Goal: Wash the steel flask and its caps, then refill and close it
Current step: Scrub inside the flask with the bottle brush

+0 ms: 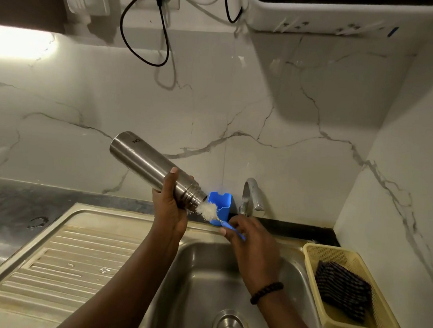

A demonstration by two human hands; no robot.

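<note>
My left hand (168, 206) grips the steel flask (144, 162) near its threaded neck, above the back edge of the sink. The flask is tilted, base up to the left, open mouth down to the right. My right hand (246, 235) holds the blue handle of a bottle brush (208, 210). Its white bristles sit right at the flask's mouth, just outside it. No caps are visible.
A blue plastic holder (220, 202) stands on the ledge behind the brush, next to the chrome tap (250, 196). Below lie the sink basin (203, 277) with its drain and a ribbed drainboard (60, 260) at left. A yellow basket (383, 323) with a dark cloth sits at right.
</note>
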